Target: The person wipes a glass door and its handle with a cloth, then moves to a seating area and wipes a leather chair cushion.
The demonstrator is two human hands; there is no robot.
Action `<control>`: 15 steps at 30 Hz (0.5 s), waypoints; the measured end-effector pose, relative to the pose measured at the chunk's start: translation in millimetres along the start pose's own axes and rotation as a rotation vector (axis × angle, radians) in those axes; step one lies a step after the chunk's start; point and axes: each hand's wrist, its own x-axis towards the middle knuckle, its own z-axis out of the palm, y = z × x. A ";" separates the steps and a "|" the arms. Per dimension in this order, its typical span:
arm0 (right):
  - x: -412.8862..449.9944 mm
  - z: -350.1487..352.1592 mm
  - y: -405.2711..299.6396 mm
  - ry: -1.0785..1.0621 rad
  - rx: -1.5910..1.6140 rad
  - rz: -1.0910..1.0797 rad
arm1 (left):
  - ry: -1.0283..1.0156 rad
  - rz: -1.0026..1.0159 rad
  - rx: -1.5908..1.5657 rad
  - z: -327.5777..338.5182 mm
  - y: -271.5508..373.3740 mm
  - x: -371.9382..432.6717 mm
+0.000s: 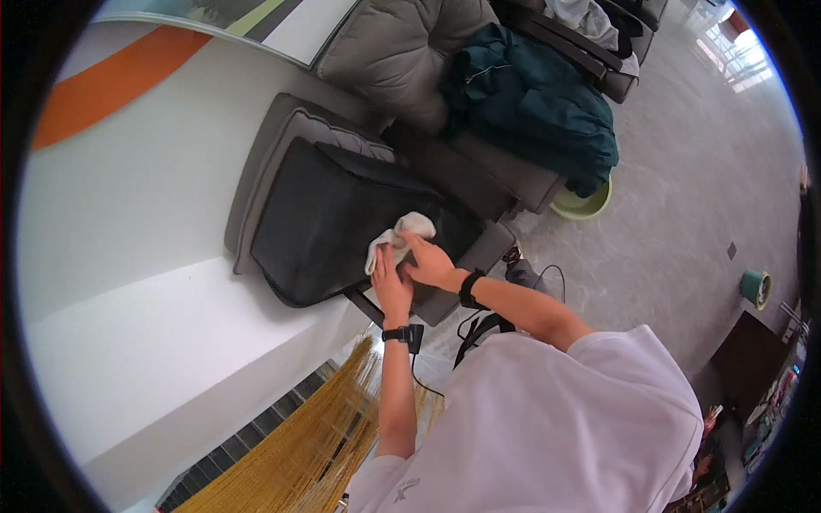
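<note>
A crumpled white cloth [415, 226] lies against the front part of a large black cushion or bag [321, 224] with a smooth, leather-like surface. Near the cloth's lower left end, the fingers of my left hand [392, 288] hold it, stretched out and close together. My right hand [431, 261] grips its middle with bent fingers, close beside the left. What the fingertips do under the cloth is hidden. The black piece rests on a grey upholstered seat [494, 247] with a padded back [256, 192]. Each wrist wears a black strap.
A white ledge [141, 320] runs along the left, above a golden string curtain [301, 442]. Dark green fabric [532, 96] is heaped on the neighbouring grey seat, above a light green basin [587, 200]. A green bin [755, 287] stands on the marbled floor [673, 192]. Cables hang near both wrists.
</note>
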 end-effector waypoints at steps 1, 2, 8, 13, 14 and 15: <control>1.4 3.4 2.3 -0.054 0.025 0.029 | -0.021 0.004 0.104 4.5 -4.6 -1.9; 5.3 8.4 4.2 -0.190 -0.009 0.139 | -0.076 -0.030 0.098 5.5 -11.0 -7.0; -4.8 17.7 -0.7 -0.477 -0.057 0.138 | -0.132 -0.220 -0.124 27.1 -12.2 -59.4; -60.6 43.6 24.9 -0.610 0.000 -0.023 | -0.007 -0.560 -0.269 50.6 -7.4 -147.1; -73.0 45.2 25.9 -0.668 0.002 -0.024 | 0.111 -0.658 -0.338 59.7 -7.8 -164.8; -79.4 41.7 21.4 -0.722 -0.001 -0.022 | 0.228 -0.752 -0.410 66.2 -3.6 -174.1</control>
